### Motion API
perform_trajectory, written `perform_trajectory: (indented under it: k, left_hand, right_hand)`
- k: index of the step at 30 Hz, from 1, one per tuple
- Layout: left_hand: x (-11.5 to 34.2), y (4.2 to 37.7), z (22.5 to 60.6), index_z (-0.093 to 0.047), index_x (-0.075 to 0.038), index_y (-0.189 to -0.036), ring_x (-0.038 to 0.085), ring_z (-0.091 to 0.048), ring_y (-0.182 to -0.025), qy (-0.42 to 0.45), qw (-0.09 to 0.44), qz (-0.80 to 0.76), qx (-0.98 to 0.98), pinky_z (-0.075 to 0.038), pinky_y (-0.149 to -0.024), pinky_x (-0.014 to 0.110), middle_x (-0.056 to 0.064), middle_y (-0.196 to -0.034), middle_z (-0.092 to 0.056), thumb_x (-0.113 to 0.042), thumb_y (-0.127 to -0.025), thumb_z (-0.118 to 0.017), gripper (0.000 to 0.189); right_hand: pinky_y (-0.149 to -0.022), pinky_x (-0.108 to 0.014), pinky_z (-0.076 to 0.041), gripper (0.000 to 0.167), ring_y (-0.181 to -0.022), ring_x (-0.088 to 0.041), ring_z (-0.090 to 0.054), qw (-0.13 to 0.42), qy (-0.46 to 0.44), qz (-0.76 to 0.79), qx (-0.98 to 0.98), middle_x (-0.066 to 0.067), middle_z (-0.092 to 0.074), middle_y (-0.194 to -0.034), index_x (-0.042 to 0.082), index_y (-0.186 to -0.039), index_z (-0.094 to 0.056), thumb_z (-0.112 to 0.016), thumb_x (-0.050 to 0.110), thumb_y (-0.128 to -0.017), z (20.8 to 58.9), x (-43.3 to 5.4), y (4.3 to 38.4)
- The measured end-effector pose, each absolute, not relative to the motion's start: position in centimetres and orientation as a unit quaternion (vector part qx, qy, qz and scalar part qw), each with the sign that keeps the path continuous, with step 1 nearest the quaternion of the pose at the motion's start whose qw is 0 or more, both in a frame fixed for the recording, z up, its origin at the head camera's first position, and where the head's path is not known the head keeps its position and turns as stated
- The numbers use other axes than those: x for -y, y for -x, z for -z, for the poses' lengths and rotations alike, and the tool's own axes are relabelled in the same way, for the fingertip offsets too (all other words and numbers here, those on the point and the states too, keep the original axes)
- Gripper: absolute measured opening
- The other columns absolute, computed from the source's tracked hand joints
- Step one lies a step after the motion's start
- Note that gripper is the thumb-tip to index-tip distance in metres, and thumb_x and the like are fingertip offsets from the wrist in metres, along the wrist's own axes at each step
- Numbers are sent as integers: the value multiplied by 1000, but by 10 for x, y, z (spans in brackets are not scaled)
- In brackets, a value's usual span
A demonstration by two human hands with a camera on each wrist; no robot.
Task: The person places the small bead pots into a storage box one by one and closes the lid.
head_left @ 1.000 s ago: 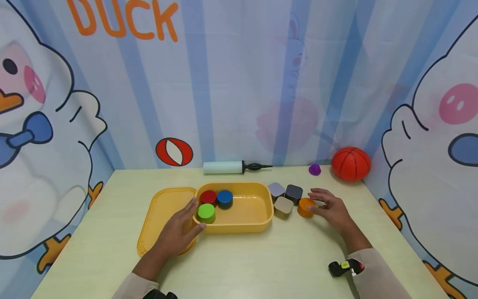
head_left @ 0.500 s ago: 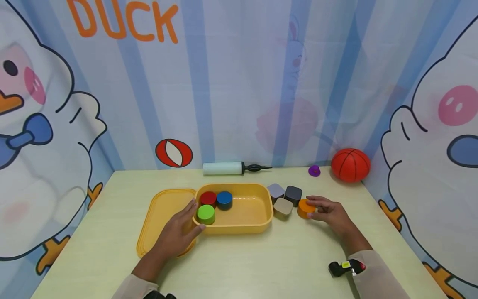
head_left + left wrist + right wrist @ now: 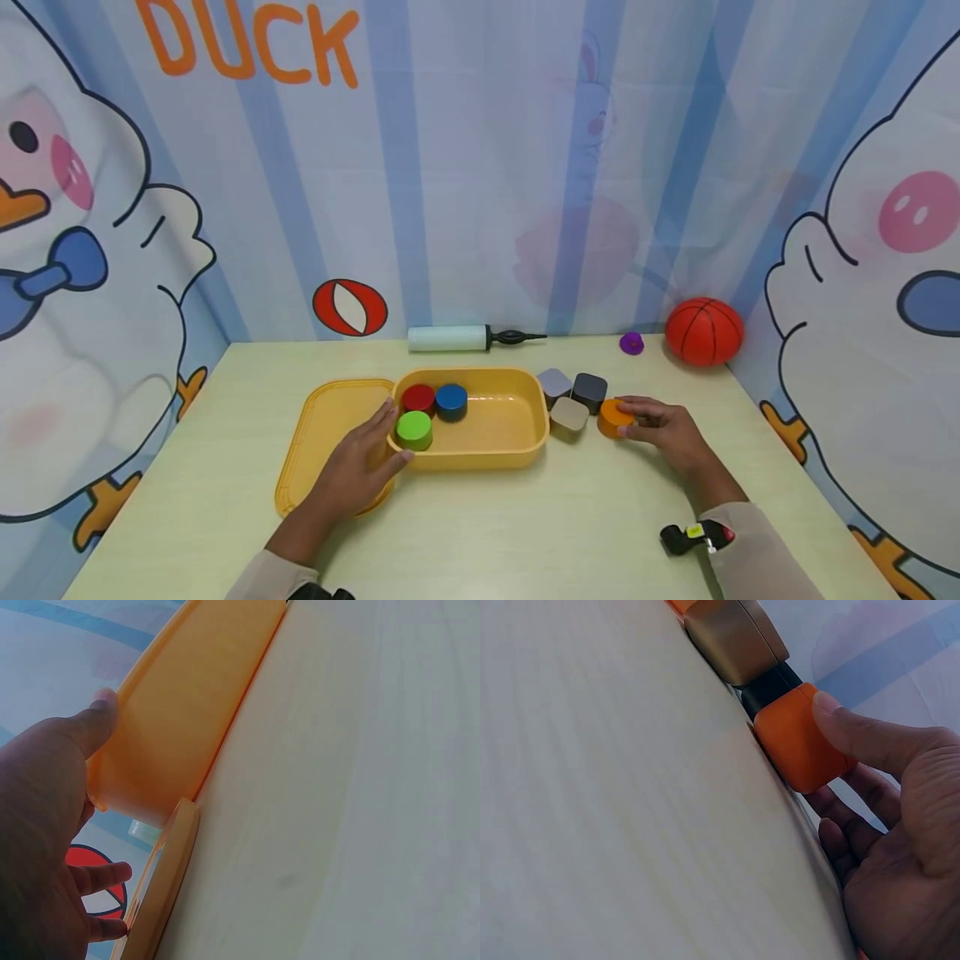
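A yellow plastic box (image 3: 480, 459) holds a red round block (image 3: 417, 398), a blue round block (image 3: 452, 402) and a green round block (image 3: 414, 431) at its left end. My left hand (image 3: 358, 467) rests against that end, fingers fairly straight, its thumb touching the box's rim in the left wrist view. Right of the box, my right hand (image 3: 669, 431) pinches an orange block (image 3: 611, 417) between thumb and fingers; it still stands on the table. Beside it are a beige block (image 3: 569, 416), a dark grey block (image 3: 589, 392) and a pale lilac block (image 3: 554, 382).
A yellow lid (image 3: 311, 442) lies left of the box, partly under my left hand. Along the table's back edge are a hand pump (image 3: 450, 337), a small purple object (image 3: 632, 342) and a red ball (image 3: 704, 332). A printed curtain (image 3: 480, 167) hangs behind.
My right hand's fingers have closed in on the orange block and now pinch it. The left hand and the box have stayed put.
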State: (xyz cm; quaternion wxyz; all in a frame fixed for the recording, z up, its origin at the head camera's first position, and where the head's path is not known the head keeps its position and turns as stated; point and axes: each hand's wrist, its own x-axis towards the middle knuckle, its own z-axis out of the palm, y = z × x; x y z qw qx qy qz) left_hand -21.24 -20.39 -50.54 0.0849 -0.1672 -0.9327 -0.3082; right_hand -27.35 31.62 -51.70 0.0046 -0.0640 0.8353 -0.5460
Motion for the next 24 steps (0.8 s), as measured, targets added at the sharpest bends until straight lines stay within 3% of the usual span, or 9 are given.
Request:
perform_trajectory:
  k: [7,16,24]
  left_hand:
    - [203,212,504,-40,-8,-169,43,-38,-163,167,86,311,931,-37,-128,69,7,-180,-31,-47,-107,-69,79]
    - [202,211,503,-40,-8,-168,45,-39,-162,171,90,312,930,-38,-127,69,9,-180,-32,-46,-107,-69,78]
    - [204,211,506,-41,-9,-168,44,-40,-162,173,95,310,930,-39,-126,69,8,-180,-33,-46,-107,-69,77]
  right_hand:
    - [-101,-8,-53,48,-118,9,-65,7,56,569,-820,-15,-65,-156,7,-140,-75,-86,18,-95,518,-320,274]
    - [-102,-9,-54,53,-119,8,-67,-8,54,602,-796,8,-75,-144,4,-142,-72,-87,21,-95,516,-319,271]
    - [-101,-9,-55,46,-120,9,-68,-33,52,627,-777,11,-75,-142,11,-140,-76,-87,21,-96,504,-310,266]
